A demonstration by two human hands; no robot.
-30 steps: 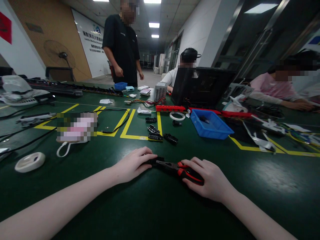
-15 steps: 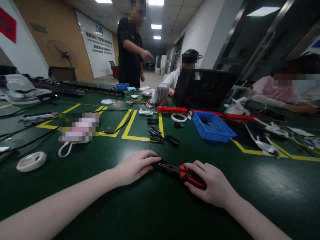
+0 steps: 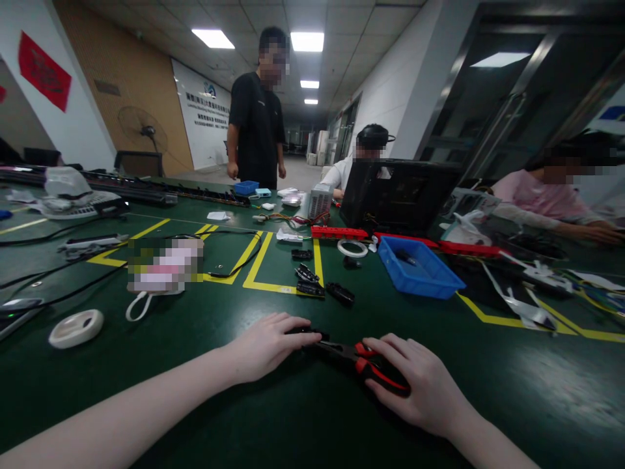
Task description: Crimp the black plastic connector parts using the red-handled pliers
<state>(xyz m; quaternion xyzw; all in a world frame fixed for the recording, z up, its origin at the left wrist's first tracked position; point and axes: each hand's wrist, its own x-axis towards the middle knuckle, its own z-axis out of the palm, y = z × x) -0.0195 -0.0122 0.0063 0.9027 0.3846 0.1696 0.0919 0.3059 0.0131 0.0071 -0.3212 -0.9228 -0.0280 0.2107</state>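
Green surface [image 3: 293,417] below, your left hand [image 3: 263,348], fingers nearly closed, pinches a black part [image 3: 325,336] at twelve o'clock, apparently steadying it against the pliers [image 3: 347,352] your right hand's [image 3: 424,384] half-curled fingers grip towards one o'clock.

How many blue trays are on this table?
2: a large tray on the right, and a small tray at the back, near the standing person. More may be hidden behind the black case.
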